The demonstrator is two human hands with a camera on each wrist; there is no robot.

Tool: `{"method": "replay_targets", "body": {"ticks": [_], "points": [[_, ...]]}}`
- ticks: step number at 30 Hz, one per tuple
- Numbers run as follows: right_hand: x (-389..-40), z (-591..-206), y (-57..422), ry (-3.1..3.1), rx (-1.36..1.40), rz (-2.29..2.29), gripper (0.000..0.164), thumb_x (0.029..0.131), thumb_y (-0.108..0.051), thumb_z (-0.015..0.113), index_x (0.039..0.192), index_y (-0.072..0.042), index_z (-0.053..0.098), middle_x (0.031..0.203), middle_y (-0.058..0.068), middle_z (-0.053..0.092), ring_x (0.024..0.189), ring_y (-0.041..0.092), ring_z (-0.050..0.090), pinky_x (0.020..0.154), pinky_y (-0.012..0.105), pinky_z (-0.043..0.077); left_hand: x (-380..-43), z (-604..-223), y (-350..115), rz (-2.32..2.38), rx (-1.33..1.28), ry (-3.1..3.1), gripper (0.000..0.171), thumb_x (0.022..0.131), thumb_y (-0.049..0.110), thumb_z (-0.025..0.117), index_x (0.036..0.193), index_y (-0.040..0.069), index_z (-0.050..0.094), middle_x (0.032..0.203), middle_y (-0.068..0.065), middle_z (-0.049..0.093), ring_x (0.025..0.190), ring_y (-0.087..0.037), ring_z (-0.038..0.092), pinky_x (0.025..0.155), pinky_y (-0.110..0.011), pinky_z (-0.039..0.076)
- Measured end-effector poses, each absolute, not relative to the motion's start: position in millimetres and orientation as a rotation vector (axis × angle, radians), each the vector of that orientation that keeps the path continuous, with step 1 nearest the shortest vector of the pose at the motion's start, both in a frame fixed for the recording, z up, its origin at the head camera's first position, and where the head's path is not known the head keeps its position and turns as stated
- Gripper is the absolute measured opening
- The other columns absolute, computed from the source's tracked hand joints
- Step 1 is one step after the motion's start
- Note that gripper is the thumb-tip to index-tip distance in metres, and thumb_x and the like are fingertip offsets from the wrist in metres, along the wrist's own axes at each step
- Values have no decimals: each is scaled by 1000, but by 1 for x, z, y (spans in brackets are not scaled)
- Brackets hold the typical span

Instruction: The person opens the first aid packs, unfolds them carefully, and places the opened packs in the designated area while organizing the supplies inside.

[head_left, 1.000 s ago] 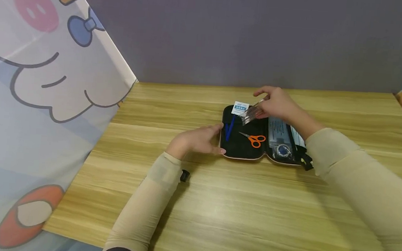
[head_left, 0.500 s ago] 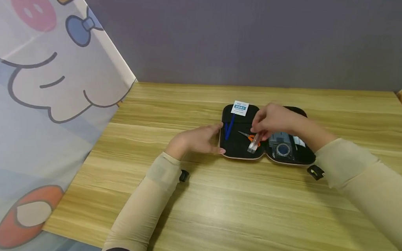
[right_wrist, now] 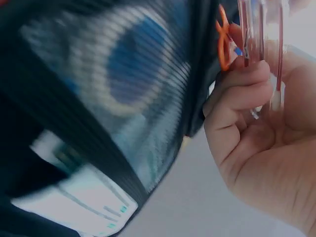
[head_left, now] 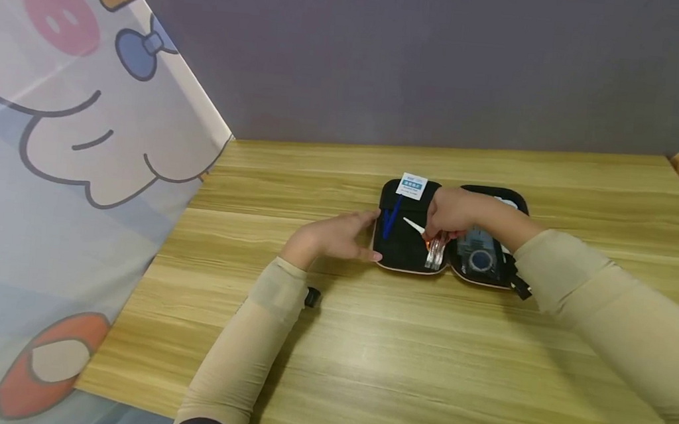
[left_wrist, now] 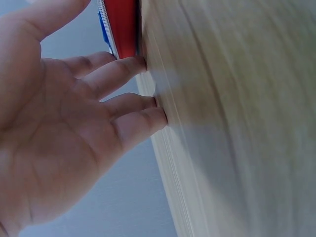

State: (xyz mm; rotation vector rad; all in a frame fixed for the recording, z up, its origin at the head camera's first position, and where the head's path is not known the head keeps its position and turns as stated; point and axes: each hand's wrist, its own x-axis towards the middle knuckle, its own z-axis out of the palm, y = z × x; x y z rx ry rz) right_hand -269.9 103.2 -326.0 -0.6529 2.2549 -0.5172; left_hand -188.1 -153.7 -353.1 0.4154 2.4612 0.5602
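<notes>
A zip case, black inside, lies unfolded on the table. My right hand is over its middle, fingers curled round several clear tubes of reddish-brown liquid that look like iodine swabs. Their lower ends show below the hand in the head view. At the same hand's fingertips are small scissors with orange handles, whose blades stick out to the left. My left hand touches the case's left edge with extended fingers and thumb. In the left wrist view the case's red outer side shows beyond the fingertips.
Blue tweezers and a white-and-blue sachet are tucked in the case's left half. Behind mesh in the right half is a round roll. The wooden table meets a grey wall panel at the back.
My right hand has brought the tubes from the back of the case down towards the hinge and now reaches the scissors, whose blades have shifted slightly. The left hand stays put.
</notes>
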Motion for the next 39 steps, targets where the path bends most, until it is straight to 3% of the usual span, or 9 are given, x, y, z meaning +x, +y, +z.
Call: {"method": "replay_targets", "body": {"ticks": [14, 17, 21, 25, 29, 34, 39], "points": [[-302, -335, 93, 2453, -483, -788, 27, 102, -22, 65, 107, 1, 80, 59, -1, 60, 52, 11, 54, 52, 27, 50, -191, -357, -150, 545, 461, 2456, 104, 100, 53, 71, 173, 16, 7, 179, -10, 22, 168, -35, 14, 137, -49, 17], [-302, -336, 95, 2445, -466, -849, 31, 103, -19, 63, 118, 4, 77, 64, 1, 64, 56, 10, 57, 56, 26, 55, -192, -356, -151, 535, 449, 2461, 104, 100, 52, 71, 173, 16, 7, 179, -10, 21, 168, -35, 14, 137, -49, 17], [-299, -332, 100, 2346, -468, -1017, 34, 105, -16, 63, 127, 9, 72, 84, 7, 75, 72, 13, 67, 68, 29, 64, -191, -354, -153, 539, 434, 2464, 103, 100, 51, 71, 173, 16, 8, 179, -9, 22, 168, -35, 13, 137, -49, 16], [-289, -332, 106, 2270, -538, -1071, 31, 105, -9, 64, 127, 11, 71, 108, 20, 78, 90, 21, 75, 81, 37, 67, -191, -352, -154, 531, 437, 2468, 103, 100, 51, 72, 173, 16, 9, 179, -10, 22, 167, -36, 14, 137, -48, 17], [-277, -336, 108, 2347, -654, -957, 25, 102, -8, 67, 122, 3, 75, 121, 22, 75, 101, 28, 74, 86, 45, 63, -192, -349, -155, 526, 431, 2469, 104, 99, 51, 72, 173, 15, 8, 179, -10, 20, 168, -34, 14, 137, -47, 17], [-270, -343, 109, 2412, -700, -905, 22, 100, -8, 68, 119, -1, 76, 118, 20, 75, 102, 31, 69, 86, 47, 57, -192, -349, -154, 544, 426, 2462, 105, 99, 50, 72, 173, 15, 7, 180, -9, 18, 168, -34, 13, 138, -47, 15], [-267, -348, 109, 2442, -769, -843, 15, 98, -5, 70, 111, -3, 78, 105, 16, 76, 92, 28, 67, 78, 42, 55, -191, -350, -153, 547, 426, 2453, 105, 99, 51, 72, 173, 15, 7, 180, -10, 18, 168, -36, 12, 137, -48, 15]]}}
